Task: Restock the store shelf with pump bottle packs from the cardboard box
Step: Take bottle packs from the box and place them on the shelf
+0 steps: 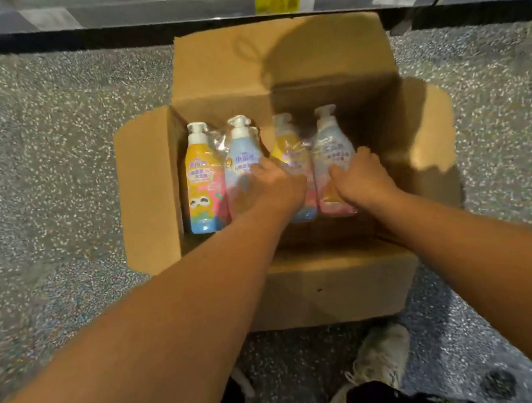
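Note:
An open cardboard box [148, 191] stands on the floor below the shelf edge [159, 9]. Two plastic-wrapped pump bottle packs lie flat inside it, pumps pointing to the shelf. The left pack [201, 179] holds a yellow bottle and a light blue bottle. The right pack [290, 151] holds a yellow bottle and a pale pink one. My left hand [276, 185] reaches down at the gap between the packs, fingers curled on the right pack's left side. My right hand [362, 175] clasps that pack's right side, thumb on the pale bottle.
The box's right half is shadowed, with bare cardboard beside the right pack. Four flaps stand open around it. Speckled grey floor [58, 149] surrounds the box. My shoe [383, 357] is just in front of the near flap. Price tags [277, 1] line the shelf edge.

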A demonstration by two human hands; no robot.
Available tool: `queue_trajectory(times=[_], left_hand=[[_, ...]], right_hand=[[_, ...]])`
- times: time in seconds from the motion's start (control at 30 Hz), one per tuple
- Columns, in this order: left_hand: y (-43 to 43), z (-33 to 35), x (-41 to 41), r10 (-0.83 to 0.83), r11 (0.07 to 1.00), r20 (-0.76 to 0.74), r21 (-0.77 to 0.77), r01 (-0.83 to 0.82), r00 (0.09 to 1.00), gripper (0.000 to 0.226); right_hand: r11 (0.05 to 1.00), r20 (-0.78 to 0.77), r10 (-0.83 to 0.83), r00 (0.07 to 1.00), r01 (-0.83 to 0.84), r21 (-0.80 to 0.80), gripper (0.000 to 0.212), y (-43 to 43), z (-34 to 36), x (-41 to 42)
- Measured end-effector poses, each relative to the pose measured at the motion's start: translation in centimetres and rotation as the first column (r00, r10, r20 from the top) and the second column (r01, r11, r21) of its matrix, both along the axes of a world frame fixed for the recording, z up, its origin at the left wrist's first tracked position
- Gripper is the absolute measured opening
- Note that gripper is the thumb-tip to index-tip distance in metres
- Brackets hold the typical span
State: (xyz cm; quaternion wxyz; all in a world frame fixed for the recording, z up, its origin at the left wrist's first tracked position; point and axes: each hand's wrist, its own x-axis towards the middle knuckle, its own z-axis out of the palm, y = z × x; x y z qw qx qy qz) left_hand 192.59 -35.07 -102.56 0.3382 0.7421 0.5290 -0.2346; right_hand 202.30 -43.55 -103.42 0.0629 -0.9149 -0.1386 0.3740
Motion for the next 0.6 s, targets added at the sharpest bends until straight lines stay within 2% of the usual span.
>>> queue_trajectory(times=[0.1,0.2,0.3,0.37,0.5,0.6], left_hand=[[-0.5,-0.7,0.4,0.048,0.998,0.03,0.044,-0.049,0.998,0.055],[-0.8,-2.4,1.6,0.18,0.983,0.107,-0.042,-0.176,0.978,0.059],[-1.6,-3.1,3.4,0.307,0.946,0.061,-0.125,-0.298,0.95,0.074],[-1.8,-3.4,4.1,0.348,0.931,0.034,-0.126,-0.341,0.937,0.076],[-0.6,-4.7,3.0,0.316,0.948,0.092,-0.078,-0.31,0.944,0.063],[-0.5,-4.9,2.6,0.298,0.951,0.087,-0.112,-0.288,0.95,0.06]], right_hand=[[0.995,-0.032,-0.098,0.995,0.098,0.006,0.063,0.1,-1.7,0.1],[0.995,-0.029,-0.096,0.995,0.097,0.032,0.061,-0.1,-2.9,0.1],[0.988,-0.045,-0.144,0.988,0.147,0.051,0.062,-0.1,-3.7,0.3],[0.974,-0.095,-0.213,0.972,0.219,0.051,0.064,-0.4,-4.2,0.8],[0.964,-0.131,-0.242,0.961,0.254,0.084,0.062,-1.1,-4.8,1.3],[0.949,-0.143,-0.286,0.947,0.301,0.094,0.059,-0.9,-4.9,1.0]])
